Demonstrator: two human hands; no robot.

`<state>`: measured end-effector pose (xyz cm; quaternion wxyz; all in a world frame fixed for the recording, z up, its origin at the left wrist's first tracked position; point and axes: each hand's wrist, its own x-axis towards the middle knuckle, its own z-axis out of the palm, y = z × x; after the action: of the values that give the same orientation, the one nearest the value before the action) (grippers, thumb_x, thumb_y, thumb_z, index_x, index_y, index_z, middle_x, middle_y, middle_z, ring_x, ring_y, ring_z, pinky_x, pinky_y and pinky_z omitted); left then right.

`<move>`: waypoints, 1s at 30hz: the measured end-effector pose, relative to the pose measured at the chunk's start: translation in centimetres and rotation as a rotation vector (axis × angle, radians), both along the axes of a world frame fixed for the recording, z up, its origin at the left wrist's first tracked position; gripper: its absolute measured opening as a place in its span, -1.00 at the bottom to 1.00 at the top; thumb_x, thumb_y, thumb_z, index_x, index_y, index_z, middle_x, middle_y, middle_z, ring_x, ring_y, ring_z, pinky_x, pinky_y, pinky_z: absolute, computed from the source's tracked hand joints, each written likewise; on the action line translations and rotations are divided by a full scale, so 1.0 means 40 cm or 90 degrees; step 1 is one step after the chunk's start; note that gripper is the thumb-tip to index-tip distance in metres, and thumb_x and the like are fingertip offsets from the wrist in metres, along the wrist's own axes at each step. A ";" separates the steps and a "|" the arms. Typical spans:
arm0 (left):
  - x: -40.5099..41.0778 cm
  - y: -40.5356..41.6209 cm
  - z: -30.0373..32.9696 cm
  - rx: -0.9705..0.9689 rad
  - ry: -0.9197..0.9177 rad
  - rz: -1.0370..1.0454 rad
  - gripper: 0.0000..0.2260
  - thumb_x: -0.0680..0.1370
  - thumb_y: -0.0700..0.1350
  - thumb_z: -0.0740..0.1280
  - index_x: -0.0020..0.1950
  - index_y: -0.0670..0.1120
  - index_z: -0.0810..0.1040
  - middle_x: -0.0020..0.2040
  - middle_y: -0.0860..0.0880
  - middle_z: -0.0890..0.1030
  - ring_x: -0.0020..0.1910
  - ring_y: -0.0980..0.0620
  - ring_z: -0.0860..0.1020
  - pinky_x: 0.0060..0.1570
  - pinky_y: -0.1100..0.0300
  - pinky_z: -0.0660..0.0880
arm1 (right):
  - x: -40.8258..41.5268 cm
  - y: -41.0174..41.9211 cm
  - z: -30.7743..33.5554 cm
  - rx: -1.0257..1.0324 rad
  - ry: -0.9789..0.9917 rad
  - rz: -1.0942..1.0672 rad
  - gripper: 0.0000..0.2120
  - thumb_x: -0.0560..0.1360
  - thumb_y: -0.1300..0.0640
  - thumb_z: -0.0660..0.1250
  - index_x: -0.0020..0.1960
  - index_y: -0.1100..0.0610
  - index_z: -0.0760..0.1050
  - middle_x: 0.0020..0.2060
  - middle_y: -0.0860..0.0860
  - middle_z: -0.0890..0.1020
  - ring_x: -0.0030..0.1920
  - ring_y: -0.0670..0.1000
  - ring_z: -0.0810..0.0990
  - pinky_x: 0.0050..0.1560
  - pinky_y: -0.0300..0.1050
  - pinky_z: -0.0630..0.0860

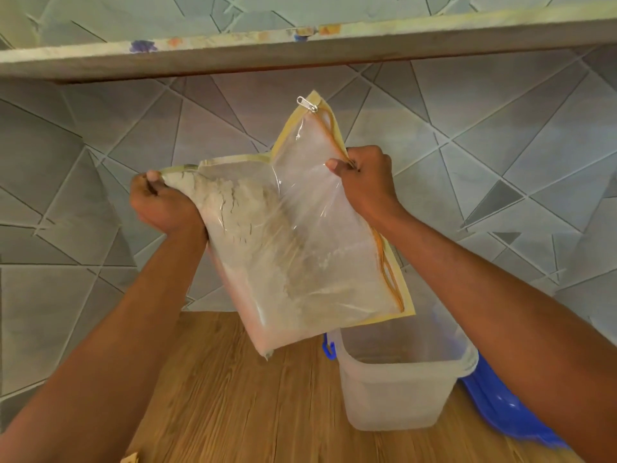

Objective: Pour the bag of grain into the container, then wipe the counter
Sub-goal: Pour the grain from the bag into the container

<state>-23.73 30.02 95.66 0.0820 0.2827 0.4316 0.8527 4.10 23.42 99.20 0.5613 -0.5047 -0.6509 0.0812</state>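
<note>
A clear plastic zip bag (300, 248) with yellow trim and pale powdery grain inside hangs tilted in the air above the wooden counter (240, 406). My left hand (160, 205) grips its upper left corner. My right hand (367, 178) pinches the orange-edged zipper side near the top. The bag's lower right corner hangs over the open translucent container (397, 389), which stands on the counter at the right. Grain clings mostly to the bag's left half. A metal zipper pull (306, 103) sticks up at the top.
A blue lid (510, 412) lies behind and to the right of the container, partly hidden by my right forearm. A blue clip (329, 349) shows on the container's left side. A shelf (300, 45) runs overhead along the grey tiled wall (83, 155).
</note>
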 end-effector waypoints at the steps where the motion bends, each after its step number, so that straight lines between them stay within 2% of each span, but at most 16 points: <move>1: 0.002 0.004 0.003 0.004 0.009 0.005 -0.63 0.65 -0.23 0.20 -0.34 0.03 0.28 -0.27 -0.01 0.33 -0.31 0.17 0.25 -0.28 0.41 0.25 | -0.001 0.002 -0.005 -0.006 -0.002 0.000 -0.50 0.56 0.08 0.42 -0.44 0.06 0.23 -0.46 -0.03 0.22 -0.43 -0.07 0.24 -0.38 -0.18 0.21; 5: 0.023 -0.003 0.022 0.018 0.015 0.015 -0.60 0.65 -0.28 0.19 -0.34 0.01 0.23 -0.33 0.10 0.24 -0.45 0.28 0.27 -0.32 0.46 0.25 | 0.002 0.020 -0.030 -0.002 0.033 -0.035 -0.50 0.54 0.08 0.44 -0.44 0.07 0.24 -0.47 -0.04 0.25 -0.31 0.06 0.31 -0.30 -0.12 0.25; 9: 0.009 0.013 0.012 -0.024 0.017 0.020 -0.70 0.64 -0.21 0.18 -0.30 -0.03 0.31 -0.33 0.14 0.25 -0.31 0.16 0.24 -0.23 0.35 0.27 | 0.002 0.013 -0.025 -0.006 -0.006 -0.005 -0.47 0.53 0.10 0.46 -0.46 0.08 0.22 -0.48 -0.03 0.22 -0.41 -0.04 0.25 -0.36 -0.16 0.20; 11: 0.001 0.017 0.009 -0.028 0.037 0.043 -0.64 0.60 -0.19 0.18 -0.36 0.06 0.25 -0.35 0.17 0.24 -0.24 0.08 0.24 -0.20 0.25 0.27 | 0.008 0.010 -0.022 -0.002 0.005 -0.023 -0.45 0.54 0.11 0.45 -0.47 0.05 0.18 -0.49 -0.05 0.19 -0.45 -0.08 0.21 -0.39 -0.19 0.19; 14: 0.007 0.022 0.005 -0.044 0.067 0.056 -0.61 0.61 -0.16 0.19 -0.38 0.07 0.19 -0.38 0.14 0.20 -0.23 0.06 0.22 -0.22 0.22 0.23 | 0.009 0.011 -0.023 -0.004 -0.010 -0.008 -0.42 0.51 0.11 0.47 -0.48 0.01 0.14 -0.48 -0.07 0.15 -0.48 -0.10 0.15 -0.44 -0.21 0.12; 18: 0.017 0.022 0.019 -0.038 0.147 0.085 -0.62 0.62 -0.21 0.19 -0.36 0.05 0.22 -0.37 0.16 0.19 -0.25 0.11 0.21 -0.30 0.36 0.20 | 0.019 0.027 -0.042 0.000 0.034 -0.045 -0.39 0.50 0.12 0.47 -0.48 0.02 0.09 -0.50 -0.04 0.13 -0.37 0.04 0.18 -0.29 -0.10 0.15; 22: 0.024 0.031 0.018 -0.034 0.168 0.088 -0.78 0.62 -0.21 0.21 -0.23 -0.13 0.39 -0.38 0.17 0.25 -0.27 0.15 0.24 -0.30 0.41 0.23 | 0.036 0.028 -0.076 0.004 0.044 -0.027 -0.39 0.50 0.14 0.47 -0.47 0.00 0.07 -0.48 -0.06 0.12 -0.38 0.01 0.14 -0.27 -0.10 0.13; 30: 0.034 0.051 0.030 -0.023 0.168 0.074 -0.82 0.60 -0.18 0.20 -0.22 -0.09 0.42 -0.38 0.18 0.27 -0.25 0.10 0.27 -0.28 0.40 0.23 | 0.064 0.032 -0.059 -0.014 0.039 -0.026 -0.47 0.51 0.07 0.46 -0.44 0.05 0.18 -0.44 -0.02 0.21 -0.34 0.02 0.24 -0.26 -0.12 0.20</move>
<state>-22.36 32.07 96.87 -0.0200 0.3654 0.4698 0.8034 6.66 24.72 96.84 0.5770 -0.5215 -0.6218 0.0922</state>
